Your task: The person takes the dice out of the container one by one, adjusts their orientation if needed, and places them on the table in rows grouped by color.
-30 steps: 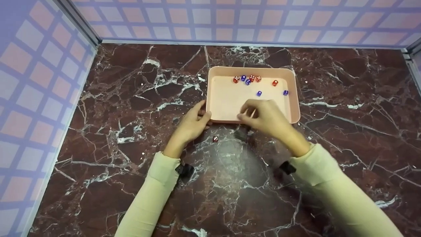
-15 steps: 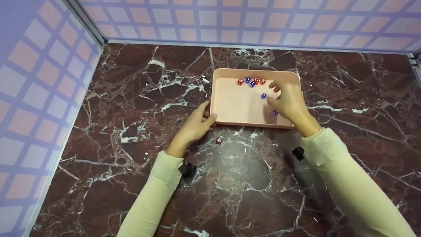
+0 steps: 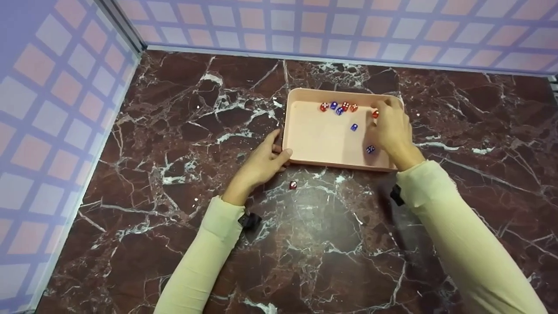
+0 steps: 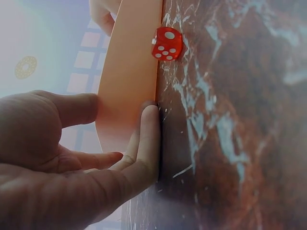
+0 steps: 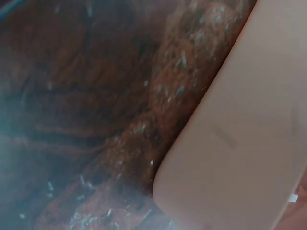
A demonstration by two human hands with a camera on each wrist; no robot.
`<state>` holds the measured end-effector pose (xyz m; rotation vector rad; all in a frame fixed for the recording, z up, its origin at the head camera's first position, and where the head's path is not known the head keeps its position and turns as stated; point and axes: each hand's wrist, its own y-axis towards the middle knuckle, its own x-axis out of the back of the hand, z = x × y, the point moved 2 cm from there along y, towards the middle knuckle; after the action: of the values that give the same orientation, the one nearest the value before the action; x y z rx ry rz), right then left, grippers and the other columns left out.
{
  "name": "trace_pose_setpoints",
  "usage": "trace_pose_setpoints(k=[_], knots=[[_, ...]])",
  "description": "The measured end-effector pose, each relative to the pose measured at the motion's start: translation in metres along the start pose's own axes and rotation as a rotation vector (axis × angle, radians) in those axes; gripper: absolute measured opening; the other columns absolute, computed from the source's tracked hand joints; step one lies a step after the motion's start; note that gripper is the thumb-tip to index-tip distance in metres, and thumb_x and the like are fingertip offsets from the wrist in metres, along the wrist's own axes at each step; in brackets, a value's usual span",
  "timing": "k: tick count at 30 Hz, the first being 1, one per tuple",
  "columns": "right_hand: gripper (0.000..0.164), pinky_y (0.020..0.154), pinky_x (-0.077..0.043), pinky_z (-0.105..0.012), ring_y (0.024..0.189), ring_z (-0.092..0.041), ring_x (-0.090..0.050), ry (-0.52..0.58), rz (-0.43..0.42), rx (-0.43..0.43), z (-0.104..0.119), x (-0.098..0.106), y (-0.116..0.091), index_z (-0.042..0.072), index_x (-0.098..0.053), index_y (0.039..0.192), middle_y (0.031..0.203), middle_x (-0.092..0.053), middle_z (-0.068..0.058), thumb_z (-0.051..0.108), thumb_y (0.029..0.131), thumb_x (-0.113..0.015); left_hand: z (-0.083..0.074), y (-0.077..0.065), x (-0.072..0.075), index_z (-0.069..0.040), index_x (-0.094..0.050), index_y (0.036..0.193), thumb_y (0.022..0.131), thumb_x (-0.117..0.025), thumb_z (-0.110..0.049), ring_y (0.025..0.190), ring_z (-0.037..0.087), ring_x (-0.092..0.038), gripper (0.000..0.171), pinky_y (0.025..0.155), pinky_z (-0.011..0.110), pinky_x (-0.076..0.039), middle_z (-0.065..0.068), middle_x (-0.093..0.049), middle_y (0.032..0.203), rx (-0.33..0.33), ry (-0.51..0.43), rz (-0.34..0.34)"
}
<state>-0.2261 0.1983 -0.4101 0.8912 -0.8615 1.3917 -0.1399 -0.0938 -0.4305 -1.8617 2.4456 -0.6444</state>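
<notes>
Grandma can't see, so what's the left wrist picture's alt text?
A left hand holds a peach tray; a red die with white dots sits beside the tray on a marbled table. The right hand shows partly at the top.

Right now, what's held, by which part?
The left hand holds the tray by its near left corner; whether the right hand grips a red die is unclear.

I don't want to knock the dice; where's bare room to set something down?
Between the sleeves, the table is bare on this side of the loose red die. So is the tray at front left, by the left hand. Crowded: its back, with five bunched dice, and its right side, around the right hand.
</notes>
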Motion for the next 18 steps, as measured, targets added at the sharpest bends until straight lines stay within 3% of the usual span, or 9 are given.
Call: trace_pose_setpoints(k=[4, 8, 12, 18], knots=[[0.034, 0.101, -0.053, -0.072, 0.120, -0.060, -0.057, 0.001, 0.025, -0.011, -0.0012, -0.0017, 0.0042, -0.002, -0.065, 0.131, 0.144, -0.051, -0.025, 0.014, 0.103, -0.055, 0.0003, 0.0006, 0.0001, -0.004, -0.017, 0.169, 0.109, -0.060, -0.014, 0.098, 0.026, -0.068, 0.075, 0.089, 0.035, -0.067, 0.022, -0.058, 0.125, 0.004, 0.003, 0.000], [0.023, 0.104, -0.051, -0.071, 0.122, -0.058, -0.057, 0.016, 0.025, 0.032, -0.0039, -0.0034, 0.0058, -0.006, -0.070, 0.112, 0.138, -0.055, -0.027, 0.004, 0.096, -0.057, 0.0013, 0.0007, -0.0008, -0.005, -0.017, 0.169, 0.109, -0.060, -0.014, 0.098, 0.025, -0.068, 0.075, 0.089, 0.034, -0.067, 0.022, -0.058, 0.126, 0.008, 0.007, 0.001], [0.017, 0.101, -0.052, -0.069, 0.112, -0.054, -0.062, 0.029, 0.002, 0.097, -0.0070, -0.0052, 0.0040, -0.008, -0.073, 0.092, 0.116, -0.067, -0.029, -0.004, 0.088, -0.057, 0.0019, 0.0008, -0.0018, -0.003, -0.017, 0.169, 0.109, -0.060, -0.013, 0.099, 0.026, -0.067, 0.074, 0.090, 0.035, -0.067, 0.023, -0.057, 0.127, 0.005, 0.007, 0.007], [0.014, 0.091, -0.057, -0.064, 0.093, -0.050, -0.068, 0.011, 0.033, 0.155, -0.0055, -0.0042, 0.0049, -0.008, -0.075, 0.090, 0.094, -0.074, -0.028, -0.003, 0.088, -0.062, 0.0013, 0.0004, -0.0005, -0.004, -0.019, 0.169, 0.109, -0.059, -0.014, 0.100, 0.027, -0.067, 0.073, 0.091, 0.035, -0.067, 0.023, -0.058, 0.126, 0.001, 0.020, 0.010]])
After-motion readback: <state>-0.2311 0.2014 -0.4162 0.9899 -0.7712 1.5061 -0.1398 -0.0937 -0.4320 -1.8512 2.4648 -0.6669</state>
